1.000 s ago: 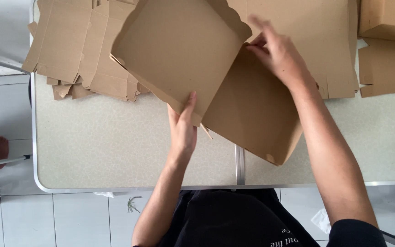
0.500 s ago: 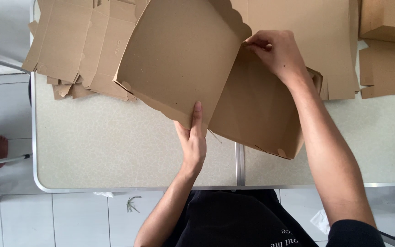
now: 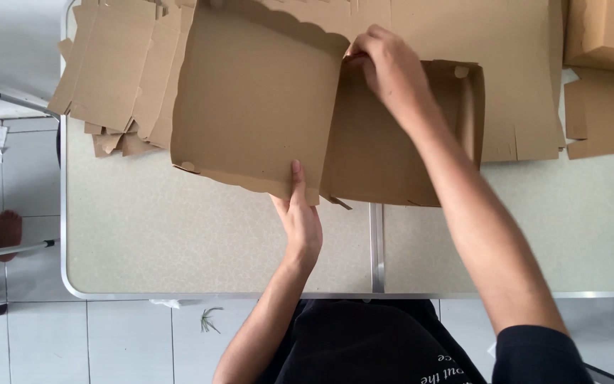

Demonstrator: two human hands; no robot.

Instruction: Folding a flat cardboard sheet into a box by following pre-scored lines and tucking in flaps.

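A brown cardboard box (image 3: 385,153) lies open on the table, its tray part to the right and its big lid flap (image 3: 257,107) lying out to the left. My left hand (image 3: 300,217) grips the near edge of the box at the fold, thumb on the lid flap. At the far end of the same fold, my right hand (image 3: 389,67) pinches the box's upper corner.
A beige folding table (image 3: 179,242) with a metal rim and centre seam carries the work. A stack of flat unfolded cardboard blanks (image 3: 115,78) lies at the far left. More cardboard sheets and boxes (image 3: 605,78) sit at the far right. Tiled floor and someone's foot (image 3: 5,227) at left.
The box has turned from tilted to square with the table edge and the lid flap has swung lower to the left. Both hands stayed on the fold, shifting with it.
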